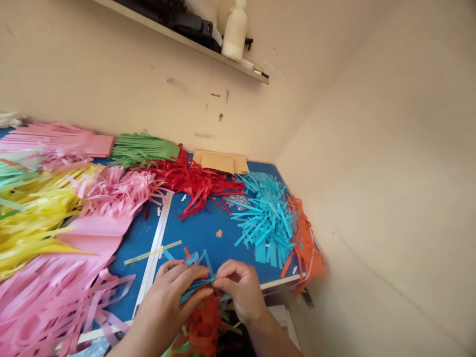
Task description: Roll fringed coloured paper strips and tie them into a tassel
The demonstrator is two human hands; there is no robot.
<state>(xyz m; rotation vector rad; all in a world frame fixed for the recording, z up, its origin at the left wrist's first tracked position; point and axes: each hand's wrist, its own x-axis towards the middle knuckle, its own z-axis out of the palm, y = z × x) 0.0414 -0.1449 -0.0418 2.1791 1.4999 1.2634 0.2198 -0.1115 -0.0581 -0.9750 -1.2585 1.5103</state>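
Around the view's centre were two hands: one left hand (173, 287) at seven o'clock, one right hand (243, 287) at six. The blue strips (197, 286) between them were too tangled to count. Fringed paper made one blue bundle (266, 210) at four, one red bundle (193, 176) and one yellow bundle (33, 228) at nine, one green bundle (148, 149) between nine and ten, at least three pink bundles (115, 191) from eight to ten. One white bottle (235, 34) stood at twelve.
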